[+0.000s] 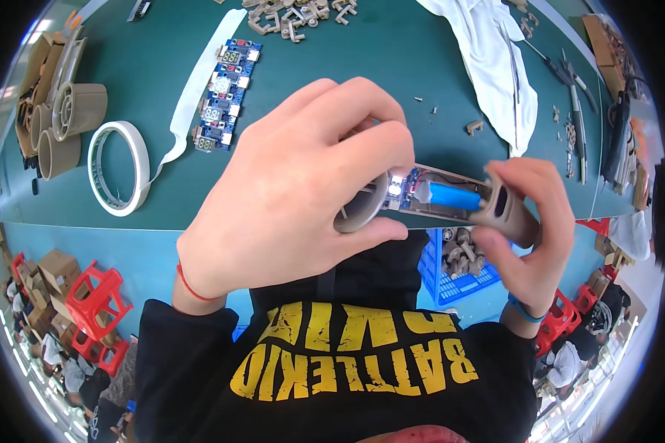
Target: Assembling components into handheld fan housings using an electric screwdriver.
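Between my two hands, near the table's front edge, lies a tan plastic device with its long side uncovered. Inside it show a blue cylindrical battery (454, 196) and a small circuit board (397, 190) with a bright white light. My left hand (303, 162) is wrapped round the wide round end (362, 210) of this tan housing; its fingertips are partly hidden. At the other end, my right hand (536, 232) grips a tan slotted piece (504, 210) between thumb and fingers, slightly blurred. Whether that piece is joined to the housing I cannot tell.
Left on the green table (273, 70) are a white tape roll (139, 170), several blue circuit boards (227, 92) and tan cylinders (81, 111). Small tan parts (292, 15) lie at the back. White cloth (488, 74), pliers (578, 88) are right; a blue crate (458, 289) stands below.
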Available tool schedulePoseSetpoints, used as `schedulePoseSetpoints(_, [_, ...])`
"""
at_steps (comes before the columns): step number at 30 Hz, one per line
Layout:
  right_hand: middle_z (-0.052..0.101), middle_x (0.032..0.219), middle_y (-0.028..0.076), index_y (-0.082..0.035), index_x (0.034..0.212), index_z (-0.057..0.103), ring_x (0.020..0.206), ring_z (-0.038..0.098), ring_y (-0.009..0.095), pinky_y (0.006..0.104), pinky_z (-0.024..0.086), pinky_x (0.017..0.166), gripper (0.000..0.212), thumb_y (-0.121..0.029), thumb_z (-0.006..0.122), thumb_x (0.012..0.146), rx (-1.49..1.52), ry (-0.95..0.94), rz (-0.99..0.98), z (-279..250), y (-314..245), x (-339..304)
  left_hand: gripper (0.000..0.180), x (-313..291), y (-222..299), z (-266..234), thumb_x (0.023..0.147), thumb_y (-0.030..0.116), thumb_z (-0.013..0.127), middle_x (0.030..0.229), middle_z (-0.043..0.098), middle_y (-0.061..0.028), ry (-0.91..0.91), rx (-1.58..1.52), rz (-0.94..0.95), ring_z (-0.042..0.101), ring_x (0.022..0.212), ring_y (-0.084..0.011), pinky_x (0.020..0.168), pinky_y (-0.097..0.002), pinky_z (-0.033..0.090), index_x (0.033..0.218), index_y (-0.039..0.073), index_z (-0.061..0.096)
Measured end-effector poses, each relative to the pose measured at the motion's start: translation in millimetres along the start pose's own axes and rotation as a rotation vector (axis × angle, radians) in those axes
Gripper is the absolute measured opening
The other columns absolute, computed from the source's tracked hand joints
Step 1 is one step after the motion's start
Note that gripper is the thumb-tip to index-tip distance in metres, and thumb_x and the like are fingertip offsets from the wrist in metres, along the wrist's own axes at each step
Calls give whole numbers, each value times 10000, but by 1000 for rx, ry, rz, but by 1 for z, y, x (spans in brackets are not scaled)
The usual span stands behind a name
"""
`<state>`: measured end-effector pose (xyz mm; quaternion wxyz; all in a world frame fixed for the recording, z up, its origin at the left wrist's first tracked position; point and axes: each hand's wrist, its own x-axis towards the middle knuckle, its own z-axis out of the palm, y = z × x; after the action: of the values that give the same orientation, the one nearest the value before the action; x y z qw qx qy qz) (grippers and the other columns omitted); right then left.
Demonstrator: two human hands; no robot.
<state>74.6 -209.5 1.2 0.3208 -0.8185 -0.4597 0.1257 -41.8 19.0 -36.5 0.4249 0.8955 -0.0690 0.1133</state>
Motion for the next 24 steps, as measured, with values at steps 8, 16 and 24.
schedulePoseSetpoints(8, [575,859,103,-4,1113,656,681,564,219,295,447,580,576,-200,804,592,-84,-203,-303,10,3,16,437,0,-1,3,536,185,861,975,610,-76,16,72,-4,584,821,-252,690,-329,489,856,75,584])
schedulePoseSetpoints(16, [543,780,53,-51,1109,680,614,536,177,287,422,523,608,-294,833,572,-170,-299,-324,6,-2,31,437,4,4,3,523,170,855,921,608,-54,-15,109,-49,565,772,-240,655,-327,469,847,90,573])
schedulePoseSetpoints(24, [562,789,61,-40,1058,680,620,564,185,282,425,508,542,-290,831,602,-198,-352,-368,4,1,32,449,5,0,5,505,151,860,876,608,-57,6,77,-50,566,757,-241,654,-328,467,837,82,565])
